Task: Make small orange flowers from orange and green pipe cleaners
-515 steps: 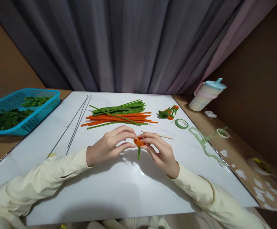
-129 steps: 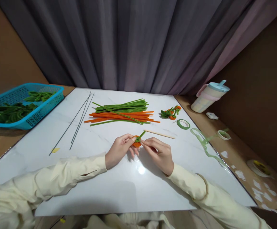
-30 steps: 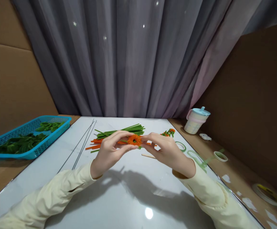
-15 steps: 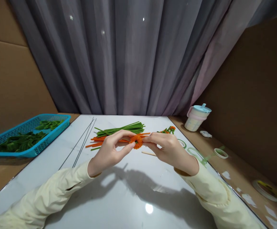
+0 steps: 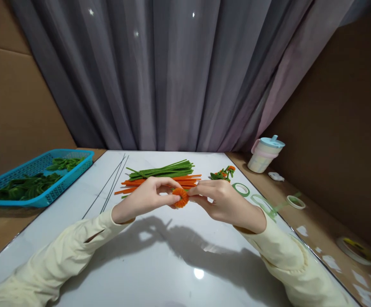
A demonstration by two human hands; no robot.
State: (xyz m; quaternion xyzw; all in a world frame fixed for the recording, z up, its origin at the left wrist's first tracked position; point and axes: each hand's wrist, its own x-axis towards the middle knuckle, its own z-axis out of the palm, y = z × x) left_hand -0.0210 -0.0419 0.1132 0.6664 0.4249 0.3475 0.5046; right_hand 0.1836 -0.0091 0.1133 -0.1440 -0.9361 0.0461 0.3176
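Note:
Between my two hands is a round orange pipe-cleaner flower point(image 5: 181, 198) with petal-like loops. My left hand point(image 5: 150, 195) pinches it from the left, thumb over its front. From the right, the fingertips of my right hand point(image 5: 219, 198) are closed on its edge. Behind the hands lie orange pipe cleaners point(image 5: 185, 181) and a bundle of green pipe cleaners point(image 5: 166, 169) on the white table point(image 5: 160, 264). A small pile of orange and green pipe-cleaner pieces point(image 5: 224, 173) sits beyond my right hand.
At left stands a blue basket point(image 5: 49, 197) with green coiled pieces; thin dark wires point(image 5: 112, 185) lie beside it. Rightward are a green tape roll point(image 5: 241, 189), another tape roll point(image 5: 296, 202), a cup with a blue lid point(image 5: 265, 154) and paper scraps point(image 5: 331, 263).
The flower has turned and dropped slightly in my hands, its green centre now hidden by my left thumb. The view has tilted a little.

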